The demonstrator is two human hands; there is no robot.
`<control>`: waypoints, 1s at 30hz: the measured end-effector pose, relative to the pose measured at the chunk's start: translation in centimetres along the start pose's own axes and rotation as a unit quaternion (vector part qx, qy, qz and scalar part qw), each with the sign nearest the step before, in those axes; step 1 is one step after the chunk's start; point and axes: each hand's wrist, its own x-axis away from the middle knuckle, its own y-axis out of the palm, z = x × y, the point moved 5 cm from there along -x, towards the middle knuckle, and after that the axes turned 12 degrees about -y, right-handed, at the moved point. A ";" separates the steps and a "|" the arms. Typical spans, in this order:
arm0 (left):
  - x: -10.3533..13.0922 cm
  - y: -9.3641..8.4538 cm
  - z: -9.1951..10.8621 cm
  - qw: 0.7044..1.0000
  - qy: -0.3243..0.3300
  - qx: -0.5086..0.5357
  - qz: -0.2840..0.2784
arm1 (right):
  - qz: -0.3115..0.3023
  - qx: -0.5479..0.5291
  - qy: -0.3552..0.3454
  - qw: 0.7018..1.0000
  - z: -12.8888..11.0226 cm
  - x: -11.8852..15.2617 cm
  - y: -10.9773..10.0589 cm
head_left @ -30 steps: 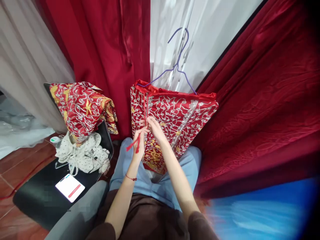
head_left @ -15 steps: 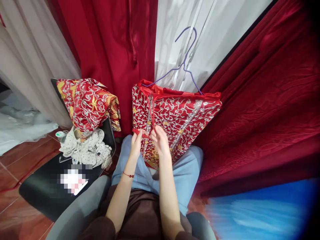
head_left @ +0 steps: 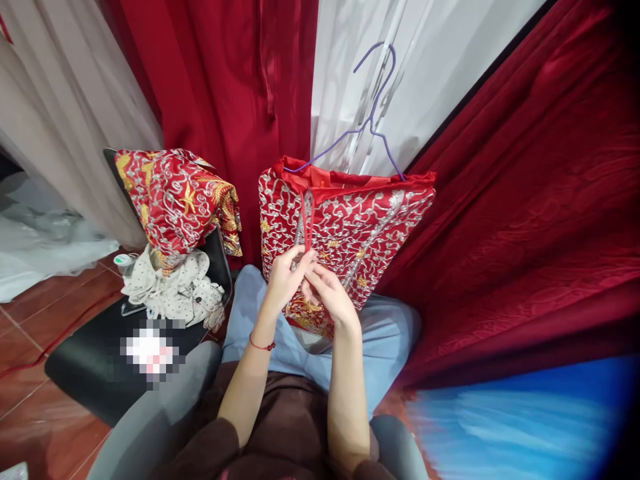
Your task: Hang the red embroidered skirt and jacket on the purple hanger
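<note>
A red skirt-like garment with silver and gold embroidery hangs from a purple wire hanger, its lower part between my knees. Two thin red ties run down from its waistband near the left side. My left hand pinches these ties between thumb and fingers at their lower stretch. Close against it, my right hand has its fingers curled in, the tips meeting my left fingertips. Whatever lies inside the right fingers is hidden, and the loose ends of the ties do not show.
To the left, a black chair carries another red embroidered garment, a white dotted cloth and a blurred-out item. Red curtains hang behind and at right. Blue tulle lies at lower right.
My left hand has moved up and right onto the hanging ties, and my right hand has shifted slightly down and right. The red strip stretched between the hands no longer shows.
</note>
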 end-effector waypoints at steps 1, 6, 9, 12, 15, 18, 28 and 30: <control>-0.1 0.2 0.0 1.000 -0.001 0.008 -0.004 | -0.004 0.014 -0.003 1.000 -0.1 0.2 -0.3; -1.3 0.9 -1.2 0.991 -0.058 0.114 -0.028 | -0.029 0.100 -0.008 0.995 -0.2 0.9 -1.3; -1.9 0.6 -1.6 0.992 -0.071 0.099 -0.018 | -0.044 0.141 0.017 0.989 0.0 1.3 -1.2; -1.6 -0.1 -1.0 0.999 -0.019 0.010 0.042 | -0.072 0.193 0.021 0.978 -0.2 1.8 -1.6; -0.8 -0.2 -0.4 0.993 0.020 -0.086 0.080 | -0.034 0.299 -0.004 0.954 -1.0 2.5 -4.1; -0.3 -0.2 -0.7 0.987 0.029 -0.115 0.106 | 0.078 0.368 -0.021 0.926 -2.1 3.8 -7.8; -0.6 0.6 -1.7 0.983 0.044 -0.156 0.089 | 0.201 0.151 -0.208 0.945 -7.0 1.9 -6.9; -0.3 0.8 -1.5 0.983 0.045 -0.163 0.069 | 0.150 0.155 -0.229 0.949 -7.7 -1.9 -5.2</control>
